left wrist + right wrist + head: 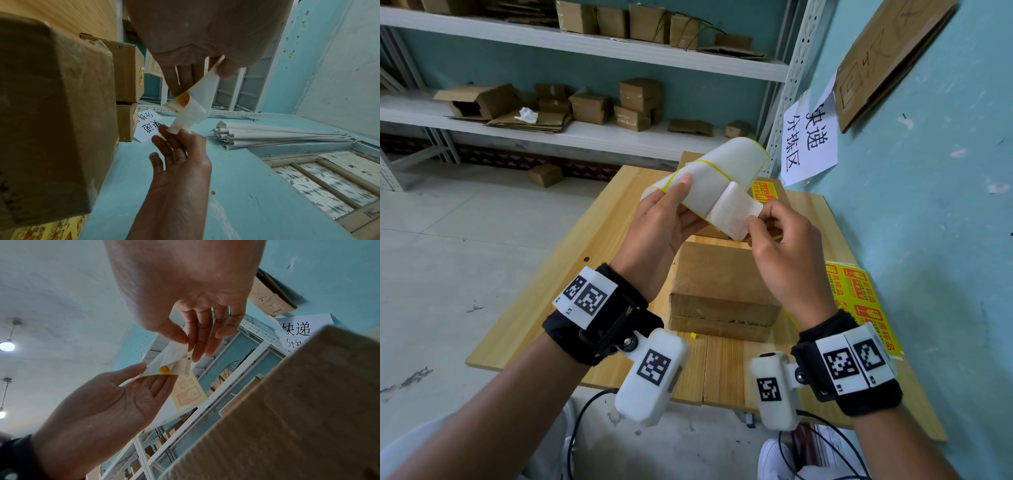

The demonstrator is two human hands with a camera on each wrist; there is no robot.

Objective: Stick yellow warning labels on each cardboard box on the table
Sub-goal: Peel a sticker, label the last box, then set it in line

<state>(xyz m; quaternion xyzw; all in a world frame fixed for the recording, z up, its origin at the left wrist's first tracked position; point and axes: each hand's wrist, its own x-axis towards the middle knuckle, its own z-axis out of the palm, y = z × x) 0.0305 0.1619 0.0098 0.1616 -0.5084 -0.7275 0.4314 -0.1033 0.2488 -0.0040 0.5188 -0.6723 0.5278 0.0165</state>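
My left hand point(674, 195) holds a curled label sheet point(709, 171) above the table, thumb on its white backing and fingers underneath. My right hand point(756, 219) pinches the corner of a label point(736, 216) that is partly peeled off that sheet. In the right wrist view the right hand's thumb and fingers point(188, 344) pinch the label's corner next to the sheet point(164, 360). Below the hands a plain cardboard box point(722, 284) sits on the wooden table point(558, 274). A farther box point(777, 205) carries a yellow warning label point(765, 190).
Another sheet of yellow labels point(859, 294) lies on the table's right side by the blue wall. A white paper sign point(810, 137) hangs on the wall. Shelves point(585, 133) with several cardboard boxes stand behind the table. Cables hang near the table's front edge.
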